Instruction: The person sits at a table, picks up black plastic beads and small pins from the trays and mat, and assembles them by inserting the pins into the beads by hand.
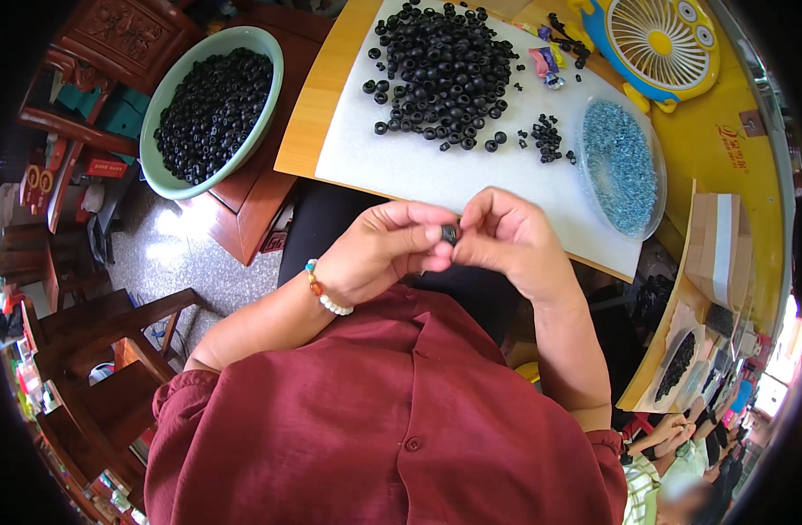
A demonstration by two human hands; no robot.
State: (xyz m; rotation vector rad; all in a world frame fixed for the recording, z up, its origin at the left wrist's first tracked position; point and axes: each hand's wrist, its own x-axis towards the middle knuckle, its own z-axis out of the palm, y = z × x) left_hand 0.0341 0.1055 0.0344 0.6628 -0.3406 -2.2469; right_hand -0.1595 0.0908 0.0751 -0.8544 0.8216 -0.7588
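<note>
A small black rounded piece (449, 234) sits between my two hands, above my lap at the table's front edge. My left hand (370, 245) pinches it with thumb and fingers, a beaded bracelet on the wrist. My right hand (519, 241) is closed at its other side, thumb and forefinger against it. On a white board (357, 149) just beyond lies a heap of black rounded pieces (444, 79), many with a hole. Smaller black parts (547, 138) form a little cluster right of the heap. A clear round tray (598, 188) there holds tiny blue pieces.
A pale green basin (149, 162) full of black pieces stands on brown wooden furniture at the left. Wrapped sweets (545, 63) and a blue-and-yellow fan (659, 44) are at the back right. A cardboard box (716, 249) stands on the right; other people's hands (672, 433) show lower right.
</note>
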